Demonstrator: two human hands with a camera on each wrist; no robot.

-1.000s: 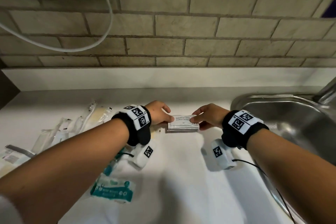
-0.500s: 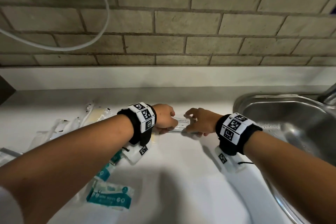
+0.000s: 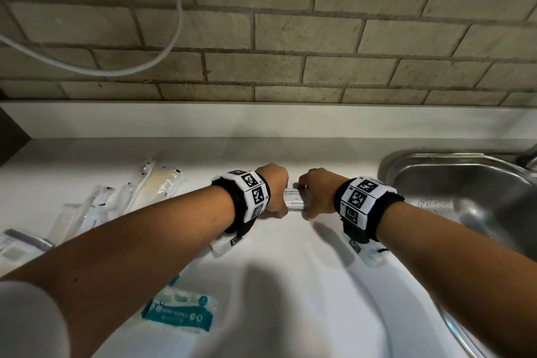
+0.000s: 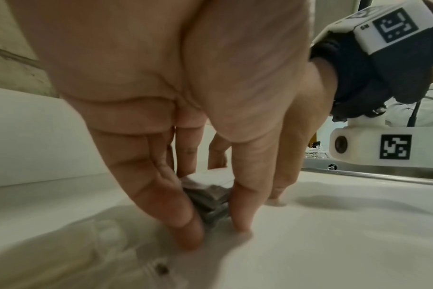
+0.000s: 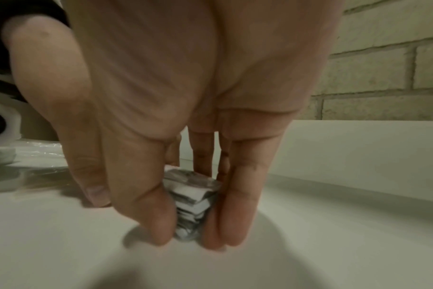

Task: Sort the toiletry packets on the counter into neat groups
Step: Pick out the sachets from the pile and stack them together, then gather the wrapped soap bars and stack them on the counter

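A small stack of white shampoo-and-conditioner packets (image 3: 293, 199) stands on the white counter (image 3: 290, 285) in the middle, between both hands. My left hand (image 3: 276, 192) pinches its left end and my right hand (image 3: 313, 195) pinches its right end, fingers pointing down at the counter. In the left wrist view the thumb and fingers (image 4: 240, 215) squeeze the stack (image 4: 208, 203) from both sides. The right wrist view shows the layered packet edges (image 5: 191, 203) held between thumb and fingers (image 5: 225, 224). Most of the stack is hidden by the hands.
A teal wipes packet (image 3: 178, 312) lies near the front left. Several clear-wrapped packets (image 3: 122, 200) are spread at the left. A steel sink (image 3: 465, 189) is set into the counter on the right. A brick wall (image 3: 290, 38) with a white cable (image 3: 162, 52) rises behind.
Both hands have closed in on the packets and turned fingers-down, so that they cover more of the stack. The head view has tilted slightly.
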